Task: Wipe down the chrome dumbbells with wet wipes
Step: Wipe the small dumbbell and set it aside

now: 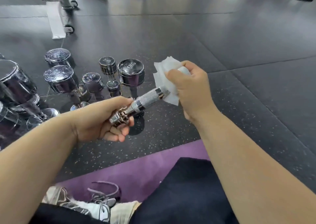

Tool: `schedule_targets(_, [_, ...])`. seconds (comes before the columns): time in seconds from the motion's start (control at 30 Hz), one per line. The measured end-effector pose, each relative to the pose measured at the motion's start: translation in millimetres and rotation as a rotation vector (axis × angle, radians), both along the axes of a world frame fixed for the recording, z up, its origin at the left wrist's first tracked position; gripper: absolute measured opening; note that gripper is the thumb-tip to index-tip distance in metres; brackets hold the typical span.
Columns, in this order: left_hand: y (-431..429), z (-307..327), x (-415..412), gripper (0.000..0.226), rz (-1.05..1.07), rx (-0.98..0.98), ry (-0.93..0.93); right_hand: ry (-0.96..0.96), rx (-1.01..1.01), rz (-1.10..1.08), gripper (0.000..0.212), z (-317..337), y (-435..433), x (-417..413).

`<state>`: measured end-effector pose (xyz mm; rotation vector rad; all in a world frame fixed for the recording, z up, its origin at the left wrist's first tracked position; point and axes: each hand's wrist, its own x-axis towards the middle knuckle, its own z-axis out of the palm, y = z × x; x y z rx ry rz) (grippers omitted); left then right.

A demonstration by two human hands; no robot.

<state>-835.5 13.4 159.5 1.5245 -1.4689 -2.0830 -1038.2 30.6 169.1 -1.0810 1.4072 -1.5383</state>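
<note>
A small chrome dumbbell [148, 98] with a knurled handle is held in the air, slanting up to the right. My left hand [102, 119] grips its lower head. My right hand [189, 88] grips the upper head through a white wet wipe [165, 80], which hides that head. Several other chrome dumbbells [130, 72] stand on end on the floor to the left, behind my left hand.
Dark rubber gym flooring [239, 104] stretches ahead and right. A purple mat [136, 170] lies under my dark-clothed legs, with a shoe [100, 205] at the bottom. A white machine base with small wheels [59, 22] stands at the far left.
</note>
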Motion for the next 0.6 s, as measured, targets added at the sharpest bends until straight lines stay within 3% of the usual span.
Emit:
schedule_targets(0.1, [8, 14, -7, 0.046, -0.053, -0.006, 0.231, -0.39, 0.083, 0.049, 0.018, -4, 1, -9])
schedule_targets(0.23, [24, 9, -33, 0.034, 0.035, -0.24, 0.181, -0.646, 0.071, 0.189, 0.026, -7, 0, -3])
schedule_targets(0.37, [35, 0, -49, 0.03, 0.142, -0.15, 0.29, -0.532, 0.219, 0.2, 0.052, -14, 7, 25])
schedule_targets(0.43, [33, 1, -45, 0.028, 0.162, -0.029, 0.346, -0.442, 0.234, 0.227, 0.05, -13, 8, 25])
schedule_targets(0.6, [29, 2, -39, 0.025, 0.147, 0.012, 0.35, -0.633, 0.213, 0.148, 0.046, 0, 2, 10])
